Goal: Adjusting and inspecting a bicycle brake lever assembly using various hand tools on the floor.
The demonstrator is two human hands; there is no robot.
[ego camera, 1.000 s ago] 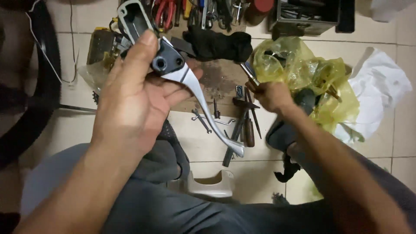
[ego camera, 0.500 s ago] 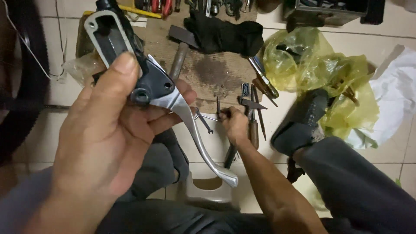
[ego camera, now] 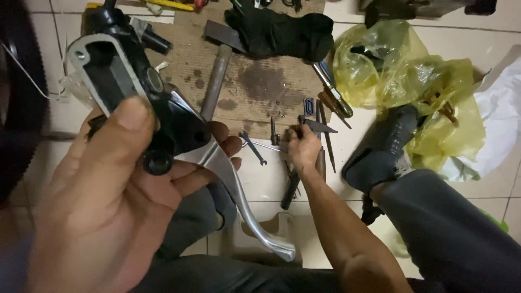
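left hand [ego camera: 103, 201] is clamped on a brake lever assembly [ego camera: 163, 135], thumb over its black body, raised closer to the camera than a second ago. right hand [ego camera: 302, 146] has come down from the yellow plastic bag [ego camera: 429, 92] to the tools on the floor, fingers closed around a small tool [ego camera: 317, 126]; exactly what kind cannot be told. judgement: a tool is being selected for the lever. materials: lever blade smooth, curved, silver metal; housing matte black. nearby: a small spanner [ego camera: 253, 147], a hammer [ego camera: 217, 76] on stained cardboard [ego camera: 260, 87], black cloth [ego camera: 282, 32].
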